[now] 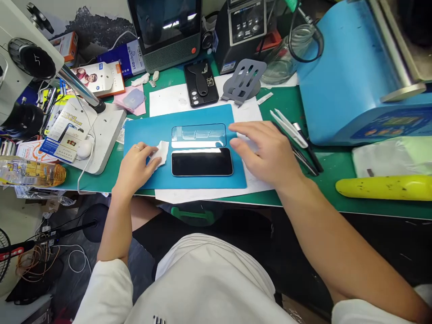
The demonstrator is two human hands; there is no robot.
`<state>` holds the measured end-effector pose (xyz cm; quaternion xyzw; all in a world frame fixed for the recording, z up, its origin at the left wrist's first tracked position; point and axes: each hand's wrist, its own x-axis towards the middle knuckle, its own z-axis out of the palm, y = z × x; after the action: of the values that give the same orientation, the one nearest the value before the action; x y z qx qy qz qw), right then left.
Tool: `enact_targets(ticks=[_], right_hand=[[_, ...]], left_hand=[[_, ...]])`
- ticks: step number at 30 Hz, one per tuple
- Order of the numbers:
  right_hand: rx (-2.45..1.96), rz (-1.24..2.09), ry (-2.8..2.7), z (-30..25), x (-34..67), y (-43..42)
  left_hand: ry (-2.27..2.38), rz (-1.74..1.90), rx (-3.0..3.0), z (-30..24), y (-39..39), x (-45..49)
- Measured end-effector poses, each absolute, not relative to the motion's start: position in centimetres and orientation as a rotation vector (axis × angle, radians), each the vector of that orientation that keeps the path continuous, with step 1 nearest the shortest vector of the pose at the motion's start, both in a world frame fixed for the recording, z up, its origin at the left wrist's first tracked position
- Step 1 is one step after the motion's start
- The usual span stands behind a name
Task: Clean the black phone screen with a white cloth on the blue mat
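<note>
On a blue mat (148, 127) lies a smartphone (201, 163), its black screen facing up. Just beyond it is a clear screen protector (198, 133) with a dark outline, crossed by light reflections. My left hand (135, 166) is closed on a crumpled white tissue (162, 153), left of the phone. At the right end of the screen protector hovers my right hand (265, 150), thumb and forefinger apart with nothing visible between them. Whether its fingertips touch the protector's edge I cannot tell.
Behind the mat are a black phone case (209, 92) and a grey phone stand (243, 81). Tweezers (288, 128) and pens lie right of my right hand. A large blue machine (340, 76) stands at right, a microscope base (104, 135) at left, and a yellow-handled tool (384, 187) near the front edge.
</note>
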<state>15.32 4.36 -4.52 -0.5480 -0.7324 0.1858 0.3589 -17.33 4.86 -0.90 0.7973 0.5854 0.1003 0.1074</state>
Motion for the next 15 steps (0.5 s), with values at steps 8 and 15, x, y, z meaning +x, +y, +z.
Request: enact_targets(ticks=[8,15], right_hand=[[-1.282,0.517,-1.927,-4.9,14.5,3.8],[-1.182,0.413,-1.937,-5.8,14.8,3.9]], left_hand=[[1.8,0.624,2.297,-1.0,4.3,-16.1],[1.719,0.943,2.291,-0.1,4.3,-15.6]])
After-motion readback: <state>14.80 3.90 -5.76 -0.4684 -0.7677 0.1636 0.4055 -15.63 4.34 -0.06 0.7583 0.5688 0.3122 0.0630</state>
